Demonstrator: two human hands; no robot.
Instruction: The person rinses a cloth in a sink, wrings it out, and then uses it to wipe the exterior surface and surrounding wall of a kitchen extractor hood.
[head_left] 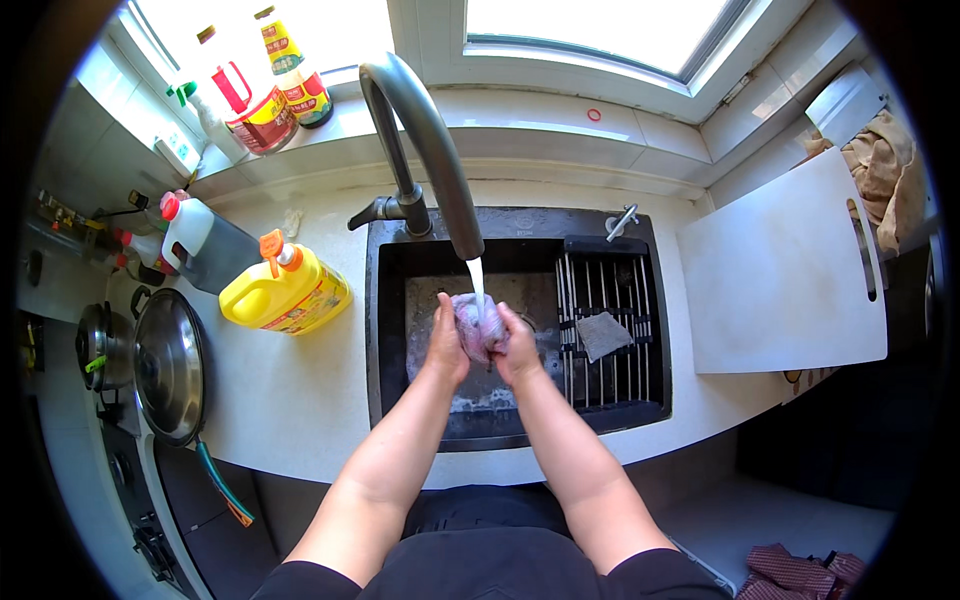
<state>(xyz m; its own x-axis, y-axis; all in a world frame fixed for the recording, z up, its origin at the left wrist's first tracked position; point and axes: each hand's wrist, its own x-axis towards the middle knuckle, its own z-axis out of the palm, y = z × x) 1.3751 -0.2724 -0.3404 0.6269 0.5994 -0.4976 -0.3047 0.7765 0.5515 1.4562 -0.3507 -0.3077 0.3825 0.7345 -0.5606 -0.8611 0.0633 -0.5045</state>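
Between my two hands is a bunched, wet, lilac-and-white bundle that looks like a dishcloth (470, 325). My left hand (447, 342) presses it from the left with fingers pointing up, and my right hand (516, 345) grips it from the right. Water (477, 275) runs from the grey faucet (455, 200) straight onto the bundle. Both hands are over the left part of the dark sink (385, 330). The fingertips on the far side of the cloth are partly hidden.
A roll-up rack (610, 375) with a grey scouring pad (604, 336) spans the sink's right side. Left stand a yellow detergent jug (290, 292), a dark-filled bottle (215, 245) and a lidded pan (170, 365). A white cutting board (775, 275) is at right; bottles (262, 120) line the sill.
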